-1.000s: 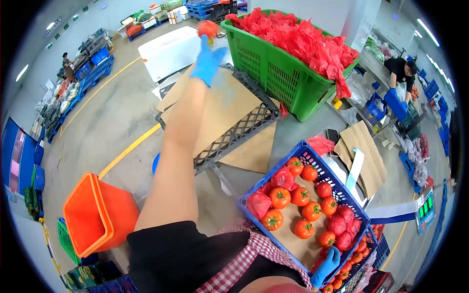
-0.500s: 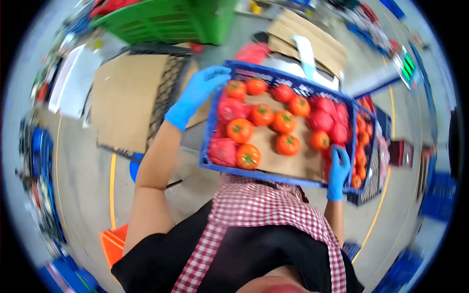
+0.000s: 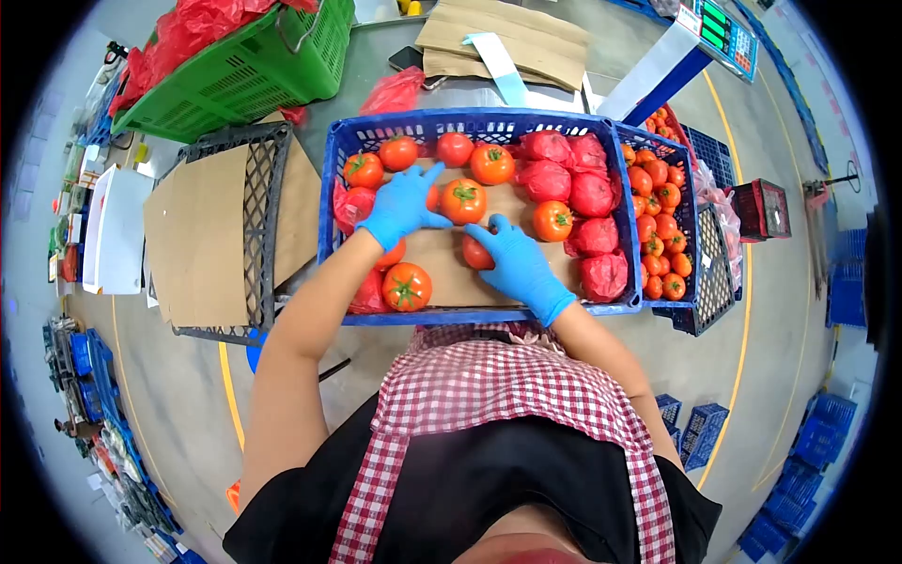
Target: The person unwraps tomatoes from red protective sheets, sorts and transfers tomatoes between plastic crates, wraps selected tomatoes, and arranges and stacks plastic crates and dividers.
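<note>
In the head view, a blue crate [image 3: 470, 317] lined with brown cardboard holds red-orange tomatoes and red-wrapped bundles. My left hand [image 3: 402, 207], in a blue glove, is curved round a tomato [image 3: 432, 197] that peeks out between thumb and forefinger. A larger tomato [image 3: 463, 201] with a green stem lies just right of those fingers. My gloved right hand [image 3: 522, 267] has its fingers round another tomato [image 3: 475, 252], partly covered by the hand. Red-wrapped bundles [image 3: 545, 181] fill the crate's right side; a loose tomato [image 3: 552, 221] lies beside them.
A second blue crate of smaller tomatoes [image 3: 665, 226] adjoins on the right. Behind it stands a scale display [image 3: 719, 38]. At the left is a black crate [image 3: 268, 188] with cardboard [image 3: 202, 235]. A green crate [image 3: 254, 75] with red wrapping stands back left.
The blue crate, tilted and gripped at its edges before, now sits level. Both hands have left its rim and moved inward onto the tomatoes.
</note>
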Demonstrator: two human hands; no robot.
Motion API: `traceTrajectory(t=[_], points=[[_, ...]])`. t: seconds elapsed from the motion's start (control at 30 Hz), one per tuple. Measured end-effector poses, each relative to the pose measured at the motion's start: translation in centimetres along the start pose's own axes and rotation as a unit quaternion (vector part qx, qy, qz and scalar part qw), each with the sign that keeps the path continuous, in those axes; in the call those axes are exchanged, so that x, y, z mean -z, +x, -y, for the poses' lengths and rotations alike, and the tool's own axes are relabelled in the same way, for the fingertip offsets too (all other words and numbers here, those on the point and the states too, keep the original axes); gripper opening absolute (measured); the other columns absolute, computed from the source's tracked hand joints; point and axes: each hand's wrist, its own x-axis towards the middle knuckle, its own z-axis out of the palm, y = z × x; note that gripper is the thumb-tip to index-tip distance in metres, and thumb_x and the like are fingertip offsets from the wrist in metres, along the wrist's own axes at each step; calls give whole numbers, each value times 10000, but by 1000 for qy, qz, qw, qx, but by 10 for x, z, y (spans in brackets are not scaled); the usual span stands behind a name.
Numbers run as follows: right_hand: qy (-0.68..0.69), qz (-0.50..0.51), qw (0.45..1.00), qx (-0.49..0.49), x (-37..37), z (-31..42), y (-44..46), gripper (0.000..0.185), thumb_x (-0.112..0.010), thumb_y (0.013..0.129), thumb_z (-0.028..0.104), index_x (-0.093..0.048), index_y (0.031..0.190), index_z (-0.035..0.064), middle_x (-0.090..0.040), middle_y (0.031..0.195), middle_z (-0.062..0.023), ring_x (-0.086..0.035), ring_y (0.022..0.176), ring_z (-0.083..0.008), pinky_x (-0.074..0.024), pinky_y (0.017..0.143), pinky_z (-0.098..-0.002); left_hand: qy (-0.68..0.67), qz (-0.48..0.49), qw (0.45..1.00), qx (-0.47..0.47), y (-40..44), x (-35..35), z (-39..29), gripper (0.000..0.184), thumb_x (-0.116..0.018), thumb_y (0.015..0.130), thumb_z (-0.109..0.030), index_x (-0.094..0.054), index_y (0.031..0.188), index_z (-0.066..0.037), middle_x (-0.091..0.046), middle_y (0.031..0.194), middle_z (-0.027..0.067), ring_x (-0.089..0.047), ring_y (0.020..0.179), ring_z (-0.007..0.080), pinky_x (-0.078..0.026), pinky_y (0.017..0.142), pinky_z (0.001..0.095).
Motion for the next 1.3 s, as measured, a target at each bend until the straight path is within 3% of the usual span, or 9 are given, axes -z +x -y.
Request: traceTrajectory(t=[0.17, 0.27, 0.47, 0.57, 0.7, 0.87, 1.07, 1.17, 1.3], points=[[346, 5, 936, -57, 18, -31, -32, 588, -641, 776, 253, -429, 1304, 106, -550, 1165, -174, -603, 950, -314, -514, 712, -398, 81, 17, 992, -99, 7, 5, -30, 1022, -722, 570, -594, -258, 1428, -291, -535, 1044, 118, -570, 872, 293, -470, 713, 452], [749, 49, 632, -192, 47, -54, -55, 607, -590, 843, 340, -377, 1315, 25, -543, 1206, -163, -612, 955, -322, -550, 665, -390, 108, -1, 984, -139, 14, 1, -48, 854, -727, 625, -458, -354, 1379, -311, -555, 936, 88, -582, 755, 298, -473, 684, 440], [972, 111, 196, -66, 68, -91, -74, 639, -527, 869, 386, -302, 1365, 54, -409, 1302, -288, -584, 935, -438, -527, 746, -508, -73, 45, 993, -85, 40, -1, -51, 763, -703, 696, -360, -357, 1370, -272, -567, 1076, 146, -614, 863, 332, -506, 734, 410], [976, 93, 190, -41, 77, -98, -85, 649, -549, 858, 368, -300, 1368, 52, -395, 1322, -270, -548, 1027, -412, -495, 813, -516, -336, 66, 939, 13, 43, 3, -61, 696, -664, 769, -358, -361, 1364, -160, -554, 1191, 154, -622, 916, 310, -516, 786, 372], [937, 7, 339, -79, 82, -113, -98, 760, -674, 757, 307, -293, 1367, 62, -383, 1341, -237, -497, 1111, -401, -481, 819, -485, -776, 140, 583, 196, 21, 21, -85, 674, -536, 840, -512, -409, 1306, -43, -578, 1130, 168, -632, 856, 268, -532, 762, 394], [978, 12, 201, -48, 100, -128, -97, 715, -557, 802, 474, -344, 1361, 82, -409, 1340, -204, -454, 1188, -382, -418, 923, -532, -912, 231, 338, 37, 23, 25, -150, 765, -450, 821, -630, -416, 1292, -28, -563, 1137, 224, -633, 831, 355, -551, 693, 463], [959, -76, 264, 69, 114, -141, -93, 753, -391, 843, 647, -357, 1359, 99, -379, 1373, -170, -377, 1258, -345, -315, 1032, -514, -857, 191, 439, 191, 63, 36, -246, 705, -521, 821, -572, -420, 1287, -52, -580, 1104, 195, -632, 877, 369, -551, 738, 456], [942, -194, 274, -13, 124, -152, -103, 753, -376, 845, 660, -362, 1354, 106, -380, 1371, -158, -399, 1243, -343, -322, 1042, -491, -751, 75, 597, 272, 87, 26, -308, 612, -563, 851, -458, -411, 1301, -73, -563, 1150, 154, -617, 963, 302, -533, 814, 411], [942, -235, 240, -7, 115, -205, -125, 785, -379, 824, 689, -362, 1357, 113, -378, 1378, -161, -412, 1236, -350, -330, 1039, -493, -704, 72, 679, 195, 120, -6, -363, 615, -578, 861, -390, -349, 1350, -94, -483, 1260, 82, -495, 1143, 208, -443, 916, 395]])
